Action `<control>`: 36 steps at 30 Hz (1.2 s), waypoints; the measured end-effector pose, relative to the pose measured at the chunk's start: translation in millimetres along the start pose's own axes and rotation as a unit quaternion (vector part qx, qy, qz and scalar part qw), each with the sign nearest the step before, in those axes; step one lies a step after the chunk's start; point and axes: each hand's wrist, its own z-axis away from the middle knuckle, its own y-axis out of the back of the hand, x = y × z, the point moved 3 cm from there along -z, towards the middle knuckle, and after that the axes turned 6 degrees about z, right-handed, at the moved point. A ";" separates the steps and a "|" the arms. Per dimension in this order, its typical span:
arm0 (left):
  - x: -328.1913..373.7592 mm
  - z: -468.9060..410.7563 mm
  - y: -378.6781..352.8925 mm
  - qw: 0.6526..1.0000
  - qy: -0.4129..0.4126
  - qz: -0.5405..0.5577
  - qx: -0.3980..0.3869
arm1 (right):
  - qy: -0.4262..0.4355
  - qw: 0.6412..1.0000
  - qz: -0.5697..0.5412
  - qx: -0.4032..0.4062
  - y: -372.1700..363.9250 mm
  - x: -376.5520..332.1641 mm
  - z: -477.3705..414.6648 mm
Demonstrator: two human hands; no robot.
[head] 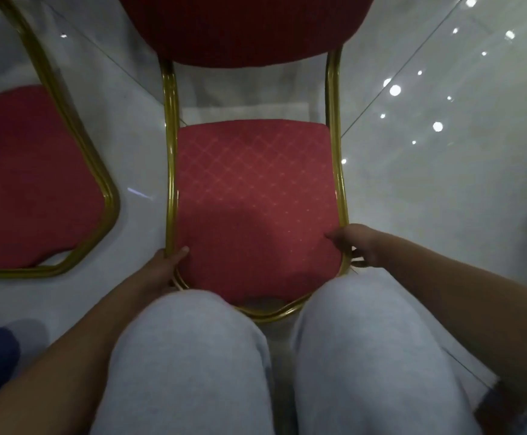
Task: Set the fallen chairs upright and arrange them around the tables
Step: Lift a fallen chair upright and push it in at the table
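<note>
The left hand (pixel 165 268) is grasping the near left corner of the red padded chair with a gold metal frame (pixel 252 189), thumb lying on the cushion. The right hand (pixel 361 243) is grasping the near right corner. The chair is sitting seat-up on the glossy white tiled floor (pixel 412 171), a second red gold-framed chair (pixel 30 183) to its left.

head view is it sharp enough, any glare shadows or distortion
Head view: dim overall, with a soft shadow on the front of the red chair's seat; ceiling-light glare dots the glossy floor at right; the second chair at left is smeared by blur; wide-angle distortion bows the gold frame.
</note>
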 end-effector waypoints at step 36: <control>302.7 689.3 -22.2 0.969 -0.223 0.106 -0.035 | 0.228 0.961 -0.121 0.100 175.7 -92.4 678.3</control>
